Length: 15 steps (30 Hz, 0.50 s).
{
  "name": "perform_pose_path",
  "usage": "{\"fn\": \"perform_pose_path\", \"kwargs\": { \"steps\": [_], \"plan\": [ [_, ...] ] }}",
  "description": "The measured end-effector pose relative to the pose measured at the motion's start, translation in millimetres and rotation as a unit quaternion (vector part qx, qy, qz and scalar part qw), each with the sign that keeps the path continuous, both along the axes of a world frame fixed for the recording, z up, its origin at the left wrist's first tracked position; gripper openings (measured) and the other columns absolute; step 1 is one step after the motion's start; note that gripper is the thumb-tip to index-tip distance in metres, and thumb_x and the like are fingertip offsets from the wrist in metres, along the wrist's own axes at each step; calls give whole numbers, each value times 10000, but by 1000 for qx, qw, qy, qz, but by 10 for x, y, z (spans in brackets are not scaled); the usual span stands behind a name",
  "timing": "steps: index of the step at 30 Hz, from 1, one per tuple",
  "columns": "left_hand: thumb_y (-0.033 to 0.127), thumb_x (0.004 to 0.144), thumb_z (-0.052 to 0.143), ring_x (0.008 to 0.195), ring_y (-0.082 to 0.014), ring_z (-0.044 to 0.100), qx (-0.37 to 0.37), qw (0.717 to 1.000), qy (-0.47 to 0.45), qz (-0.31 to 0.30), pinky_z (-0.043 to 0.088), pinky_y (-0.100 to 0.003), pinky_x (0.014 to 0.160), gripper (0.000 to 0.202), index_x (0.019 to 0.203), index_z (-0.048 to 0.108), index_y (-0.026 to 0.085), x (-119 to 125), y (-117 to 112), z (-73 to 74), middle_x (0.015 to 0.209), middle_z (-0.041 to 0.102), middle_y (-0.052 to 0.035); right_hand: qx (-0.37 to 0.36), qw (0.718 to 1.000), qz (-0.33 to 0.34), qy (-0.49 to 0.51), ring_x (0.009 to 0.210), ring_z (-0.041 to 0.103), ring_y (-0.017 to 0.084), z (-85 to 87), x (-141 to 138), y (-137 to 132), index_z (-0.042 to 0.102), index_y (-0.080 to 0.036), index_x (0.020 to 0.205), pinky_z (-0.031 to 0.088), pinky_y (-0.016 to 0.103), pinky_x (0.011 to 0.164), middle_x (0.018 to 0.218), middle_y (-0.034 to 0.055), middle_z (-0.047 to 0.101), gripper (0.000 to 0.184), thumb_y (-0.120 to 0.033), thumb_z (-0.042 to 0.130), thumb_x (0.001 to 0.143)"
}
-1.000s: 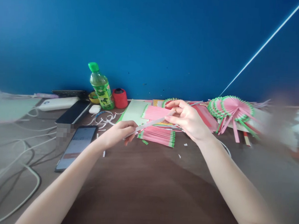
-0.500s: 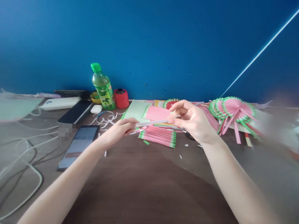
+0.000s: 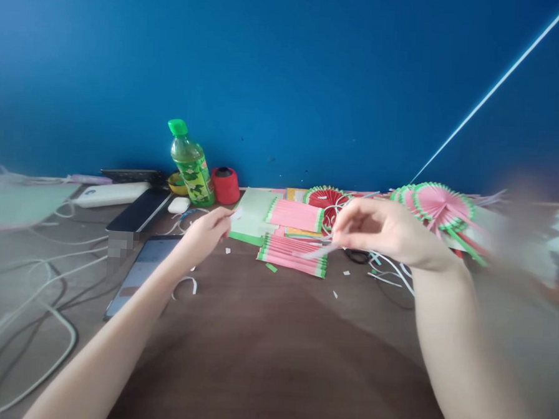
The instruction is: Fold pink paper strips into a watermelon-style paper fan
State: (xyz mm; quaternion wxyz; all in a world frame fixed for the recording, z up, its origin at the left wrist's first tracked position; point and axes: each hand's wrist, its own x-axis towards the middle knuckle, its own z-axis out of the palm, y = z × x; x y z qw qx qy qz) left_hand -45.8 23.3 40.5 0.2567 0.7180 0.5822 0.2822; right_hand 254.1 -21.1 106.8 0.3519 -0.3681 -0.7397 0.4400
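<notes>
My left hand (image 3: 206,232) hovers over the brown table with its fingertips pinched on a small white scrap of paper (image 3: 235,214). My right hand (image 3: 385,232) is closed on a thin pale strip (image 3: 321,251) that slants down to the left, above a stack of pink pleated papers with green edges (image 3: 292,254). A second pink pleated stack (image 3: 295,215) lies just behind, beside a light green sheet (image 3: 253,213). The two hands are apart.
A green-capped bottle (image 3: 190,164) and red thread spool (image 3: 225,185) stand at the back wall. A phone (image 3: 142,271), dark tablet (image 3: 137,211), power bank (image 3: 109,194) and white cables (image 3: 30,309) lie left. Pink-green paper fans (image 3: 441,208) lie right, with white strips (image 3: 391,271) near them.
Both hands held one pale strip between them before. Now they have pulled apart: the left keeps a small white scrap, the right moved right and holds the strip.
</notes>
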Motion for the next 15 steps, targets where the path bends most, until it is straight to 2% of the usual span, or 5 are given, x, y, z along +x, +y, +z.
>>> {"fn": "perform_pose_path", "kwargs": {
  "steps": [4,8,10,12,15],
  "plan": [
    [284,855,307,756,-197,586,-3,983,180,-40,413,-291,728,318,1037,550,185,33,29,-164,806,644,-44,71,983,-168,19,704,618,158,-88,63,187,613,-206,915,510,290,620,762,17,634,211,-277,673,726],
    [186,829,319,1106,-259,513,47,953,296,-42,363,-375,948,325,1026,575,148,83,11,-240,1131,603,-135,220,927,-303,-30,937,604,217,-225,128,350,556,-241,1080,505,382,798,991,61,602,320,-238,614,765],
    [203,826,350,1132,-277,489,77,945,316,-24,350,-399,970,325,1051,576,142,109,8,-220,1174,574,-143,269,899,-323,-120,1083,543,260,-311,155,418,582,-236,1054,459,442,901,1130,93,538,277,-219,589,778],
    [242,824,387,1102,-295,500,93,942,322,-13,364,-414,955,339,1089,569,134,156,24,-186,1161,571,-146,280,885,-304,-215,1205,448,317,-425,160,484,621,-225,982,393,507,977,1259,111,443,212,-228,601,771],
    [259,825,407,1088,-277,515,73,951,295,-58,373,-387,953,327,1078,585,154,272,97,-160,1112,600,-114,291,865,-246,-325,1331,238,386,-654,108,581,635,-231,958,292,601,1024,1410,90,309,234,-268,661,729]
  ]
}}
